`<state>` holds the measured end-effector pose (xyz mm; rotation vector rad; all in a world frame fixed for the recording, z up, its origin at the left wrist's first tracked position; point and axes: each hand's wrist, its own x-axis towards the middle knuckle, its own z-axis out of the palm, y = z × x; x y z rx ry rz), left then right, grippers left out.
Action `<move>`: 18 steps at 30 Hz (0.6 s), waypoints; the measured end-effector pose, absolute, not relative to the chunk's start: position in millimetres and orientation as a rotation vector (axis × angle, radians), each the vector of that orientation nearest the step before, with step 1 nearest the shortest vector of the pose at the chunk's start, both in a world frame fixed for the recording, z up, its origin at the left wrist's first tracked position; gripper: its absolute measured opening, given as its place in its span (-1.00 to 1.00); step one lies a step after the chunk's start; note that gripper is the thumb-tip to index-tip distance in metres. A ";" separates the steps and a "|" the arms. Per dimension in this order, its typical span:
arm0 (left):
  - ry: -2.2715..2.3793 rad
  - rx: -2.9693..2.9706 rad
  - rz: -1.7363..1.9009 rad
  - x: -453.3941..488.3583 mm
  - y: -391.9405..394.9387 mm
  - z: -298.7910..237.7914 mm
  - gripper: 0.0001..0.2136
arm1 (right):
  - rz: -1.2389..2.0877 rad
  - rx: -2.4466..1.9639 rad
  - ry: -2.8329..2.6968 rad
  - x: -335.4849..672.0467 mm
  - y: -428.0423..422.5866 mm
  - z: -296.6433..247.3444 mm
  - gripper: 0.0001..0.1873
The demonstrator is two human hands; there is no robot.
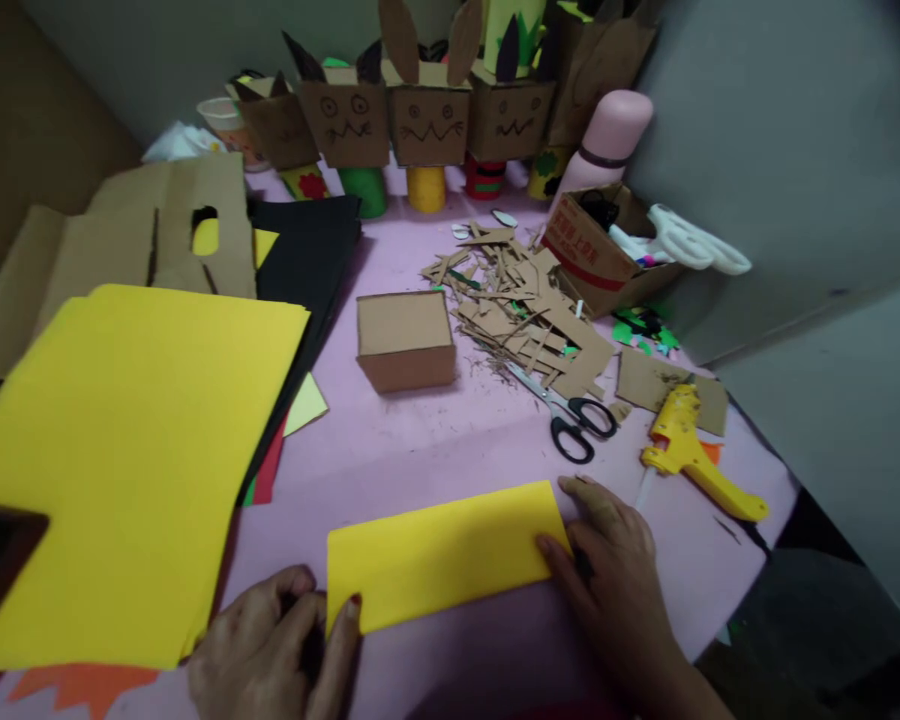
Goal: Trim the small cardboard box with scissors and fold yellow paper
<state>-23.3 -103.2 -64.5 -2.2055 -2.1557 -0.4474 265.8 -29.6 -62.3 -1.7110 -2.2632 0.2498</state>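
A folded strip of yellow paper (450, 555) lies at the table's front, slightly tilted. My left hand (270, 640) grips its lower left corner, thumb on top and the other fingers curled. At the right end, my right hand (615, 560) holds the paper with the thumb on its face and the fingers past its edge. Beyond the paper sits a small closed cardboard box (406, 340). Scissors (562, 405) with black handles rest between the box and a yellow glue gun (694, 455), which lies to the right of my right hand.
A stack of yellow sheets (142, 460) covers the left side, over black sheets (307, 250) and beside cut cardboard (195, 200). Cardboard scraps (525, 300) are heaped mid-right. Behind stand several cardboard animal heads (427, 125), a pink bottle (607, 135) and a tool box (592, 255).
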 end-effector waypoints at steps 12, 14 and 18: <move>-2.416 -2.128 -0.408 -1.2 -101.8 -42.1 -0.81 | 0.189 -1.676 -2.295 271.1 -32.3 -64.9 -0.51; -2.426 -2.125 -0.406 0.6 -101.3 -40.6 -0.80 | 0.186 -1.679 -2.296 271.4 -31.9 -65.2 -0.47; -2.427 -2.139 -0.398 1.7 -101.0 -38.7 -0.81 | 0.182 -1.674 -2.310 271.8 -31.1 -65.3 -0.45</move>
